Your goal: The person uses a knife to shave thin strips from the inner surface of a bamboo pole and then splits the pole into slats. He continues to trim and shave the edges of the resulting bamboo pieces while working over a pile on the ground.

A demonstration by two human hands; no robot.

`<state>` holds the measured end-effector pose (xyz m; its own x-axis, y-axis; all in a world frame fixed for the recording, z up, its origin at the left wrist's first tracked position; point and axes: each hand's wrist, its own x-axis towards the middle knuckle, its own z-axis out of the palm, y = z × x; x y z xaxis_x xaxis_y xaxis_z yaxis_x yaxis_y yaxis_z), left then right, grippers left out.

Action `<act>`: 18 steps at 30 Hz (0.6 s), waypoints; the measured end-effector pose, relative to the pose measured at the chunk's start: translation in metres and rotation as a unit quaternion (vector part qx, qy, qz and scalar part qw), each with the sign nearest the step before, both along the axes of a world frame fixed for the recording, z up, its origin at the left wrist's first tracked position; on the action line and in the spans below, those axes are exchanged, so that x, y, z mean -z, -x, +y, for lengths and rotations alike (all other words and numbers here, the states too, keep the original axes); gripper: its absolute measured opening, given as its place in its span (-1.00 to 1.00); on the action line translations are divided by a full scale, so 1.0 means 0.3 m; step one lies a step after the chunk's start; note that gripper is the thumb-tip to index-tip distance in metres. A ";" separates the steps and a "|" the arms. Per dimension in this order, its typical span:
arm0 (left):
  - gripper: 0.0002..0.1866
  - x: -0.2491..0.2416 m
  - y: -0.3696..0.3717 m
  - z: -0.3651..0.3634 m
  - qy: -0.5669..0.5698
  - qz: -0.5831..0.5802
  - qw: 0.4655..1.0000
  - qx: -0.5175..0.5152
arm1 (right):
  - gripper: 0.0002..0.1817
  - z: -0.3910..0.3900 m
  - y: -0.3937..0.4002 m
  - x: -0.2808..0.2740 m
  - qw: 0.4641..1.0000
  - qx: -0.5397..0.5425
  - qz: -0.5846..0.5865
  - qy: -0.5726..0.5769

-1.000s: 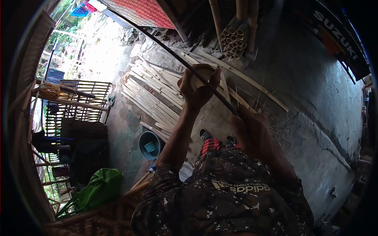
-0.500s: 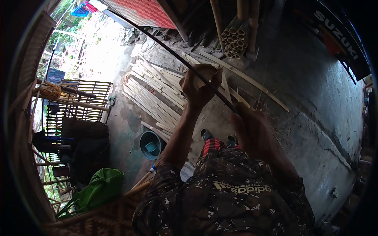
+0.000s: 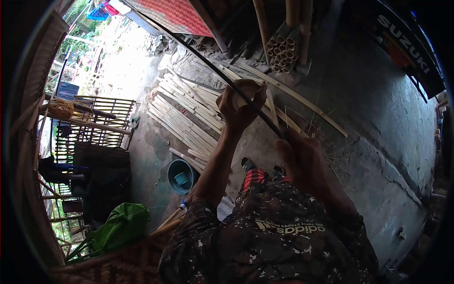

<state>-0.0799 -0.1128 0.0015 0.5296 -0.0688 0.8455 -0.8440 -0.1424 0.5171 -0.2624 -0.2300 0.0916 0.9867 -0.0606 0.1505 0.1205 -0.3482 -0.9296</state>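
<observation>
In the head view, the person's left hand [image 3: 236, 116] was curled around a round, pale-brown, hollow-looking piece [image 3: 249, 89], the thumb wrapped on its right edge and the fingers on its left. This piece was held up above the floor, out in front of the chest. The right hand [image 3: 305, 156] was closed in a fist around the near end of a long dark rod [image 3: 203, 58] — it ran up and leftward across the face of the round piece, toward the bright outdoors. Whether rod and round piece touched, I could not tell.

Beyond the left forearm, split bamboo strips [image 3: 182, 120] lay in a loose spread on the concrete floor [image 3: 378, 142]. A bundle of bamboo tubes [image 3: 283, 49] showed its cut ends near the top, among upright poles. A blue-green bucket [image 3: 182, 164] with a small light-blue container [image 3: 180, 178] inside stood left of the forearm, and a green bag or cloth [image 3: 122, 225] lay at lower left. A coil of twine [image 3: 61, 109] hung by a slatted bamboo frame [image 3: 118, 112] — at upper right was a dark panel lettered SUZUKI [image 3: 409, 45].
</observation>
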 end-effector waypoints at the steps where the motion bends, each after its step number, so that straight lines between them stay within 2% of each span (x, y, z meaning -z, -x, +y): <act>1: -0.71 -0.015 0.005 0.001 -0.017 -0.028 0.999 -0.004 | -0.75 0.004 0.000 0.009 1.000 0.004 -0.014 0.009; 4: -0.69 0.017 -0.006 -0.007 0.025 0.016 0.999 0.028 | -0.77 -0.008 -0.002 0.003 1.000 -0.017 0.021 -0.005; 8: -0.71 0.007 -0.003 -0.009 0.007 0.031 0.999 0.010 | -0.82 -0.012 -0.002 -0.014 0.997 -0.027 0.044 -0.048; 10: -0.72 0.023 -0.011 -0.018 0.035 0.036 0.999 0.016 | -0.84 -0.015 0.012 -0.008 0.999 -0.016 -0.031 -0.029; 13: -0.69 0.059 -0.029 0.000 0.017 0.142 0.990 -0.006 | -0.85 -0.014 0.020 -0.019 0.997 -0.010 -0.081 -0.011; 18: -0.67 0.027 -0.018 -0.013 0.036 0.101 0.994 0.019 | -0.82 -0.002 -0.042 0.039 0.998 -0.004 -0.034 0.043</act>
